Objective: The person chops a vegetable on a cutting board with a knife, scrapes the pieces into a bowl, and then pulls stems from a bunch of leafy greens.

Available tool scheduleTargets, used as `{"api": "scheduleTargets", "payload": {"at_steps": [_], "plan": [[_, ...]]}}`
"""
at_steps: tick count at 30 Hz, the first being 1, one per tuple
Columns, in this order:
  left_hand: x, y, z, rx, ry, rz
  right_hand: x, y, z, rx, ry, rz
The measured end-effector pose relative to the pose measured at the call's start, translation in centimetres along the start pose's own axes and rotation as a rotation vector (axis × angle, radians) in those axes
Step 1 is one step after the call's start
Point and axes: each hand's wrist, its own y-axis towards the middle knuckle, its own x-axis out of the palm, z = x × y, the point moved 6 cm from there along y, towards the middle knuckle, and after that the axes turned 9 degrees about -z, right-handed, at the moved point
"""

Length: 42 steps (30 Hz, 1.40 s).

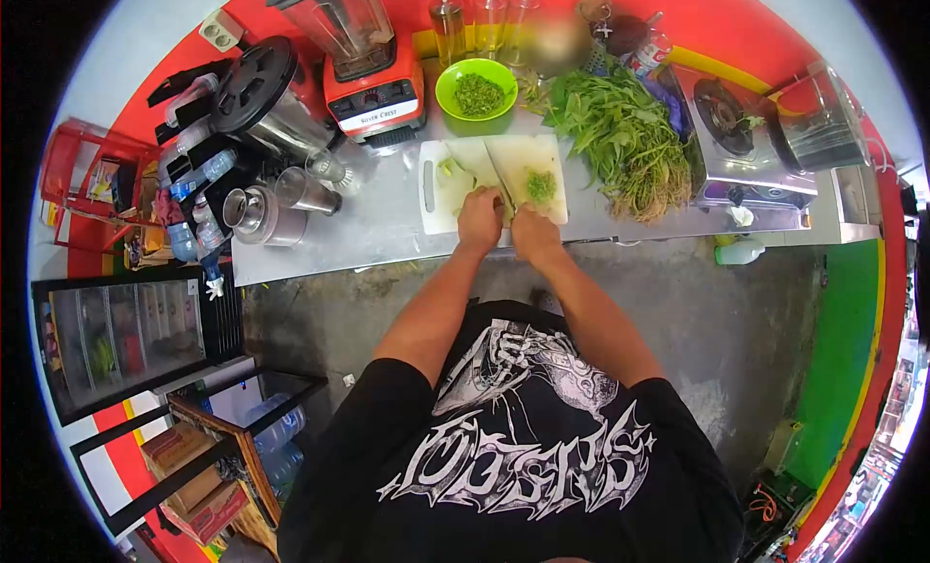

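Note:
A white cutting board [427, 190] lies on the steel counter [378, 224] in front of me. My right hand [534, 234] is closed on the handle of a broad cleaver [515, 159], whose blade lies over the board with a small heap of chopped greens [541, 185] on it. My left hand [480, 219] rests fingers-down on the board just left of the blade, next to pale green scraps [451, 172]. What lies under its fingers is hidden.
A green bowl of chopped herbs [476, 88] stands behind the board. A big pile of leafy greens [620, 137] lies to the right, beside a gas stove [727, 127]. A red blender [373, 74], steel cups [281, 200] and bottles crowd the left.

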Motion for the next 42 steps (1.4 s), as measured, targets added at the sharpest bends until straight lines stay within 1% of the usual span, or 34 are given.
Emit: {"api": "scheduleTargets", "payload": {"at_steps": [2,4,7,11,13,14,17,19,20,22,23,26,28,32,33,35,37,39,40,42], "plan": [[0.1,-0.1,-0.2,0.006,-0.033,0.007,0.0,-0.3,-0.3,0.007,0.003,-0.003],[0.0,-0.3,0.1,0.053,0.025,0.045,1.4,-1.0,0.1,0.115,0.055,-0.008],[0.3,-0.3,0.2,0.095,0.075,0.048,2.6,-1.2,0.2,0.15,0.063,0.012],[0.4,-0.9,0.0,0.104,0.087,0.067,1.5,-0.2,0.5,0.077,0.045,0.022],[0.0,-0.9,-0.3,0.126,0.049,0.091,0.3,-0.8,-0.5,0.061,-0.029,-0.048],[0.0,-0.8,-0.5,0.126,0.05,0.09,0.7,-1.0,-0.7,0.06,-0.028,-0.048],[0.0,-0.6,-0.8,0.1,-0.009,0.111,2.2,-1.2,-0.2,0.102,0.007,0.01],[0.3,-0.3,-1.3,0.006,0.048,0.043,2.4,-0.3,0.1,0.11,0.014,0.015],[0.2,-0.3,-1.4,0.006,0.049,0.045,2.3,0.1,0.5,0.109,0.013,0.016],[0.1,-0.3,-1.5,0.003,0.049,0.065,0.8,0.1,0.0,0.049,-0.141,-0.062],[0.0,-0.3,-1.5,0.001,0.05,0.068,0.6,-0.1,-0.1,0.045,-0.143,-0.062],[-0.1,-0.5,-1.4,-0.003,-0.01,0.073,1.4,-0.9,-0.2,0.052,-0.085,-0.071],[-0.1,-0.3,-1.4,-0.065,0.022,0.048,2.7,-0.6,0.2,0.141,-0.004,-0.033],[-0.4,-0.1,-1.7,-0.108,-0.024,0.045,1.9,1.0,0.6,0.1,0.019,-0.04],[-0.3,0.0,-1.9,-0.127,-0.025,0.011,0.5,0.2,-0.2,0.048,-0.065,-0.106],[-0.4,0.5,-2.3,-0.142,-0.026,-0.02,0.8,0.4,-0.1,0.064,-0.04,-0.092],[-0.4,0.6,-2.3,-0.103,-0.01,-0.036,1.4,0.1,-0.3,0.081,-0.02,-0.087],[-0.3,0.5,-2.4,-0.128,-0.025,-0.036,2.4,-0.6,-0.1,0.177,0.012,-0.077],[-0.4,0.4,-2.4,-0.149,-0.04,-0.03,2.6,-0.3,0.1,0.176,0.01,-0.08],[-0.5,0.4,-2.5,-0.151,-0.02,-0.035,2.4,0.4,0.5,0.148,0.078,-0.011]]}}
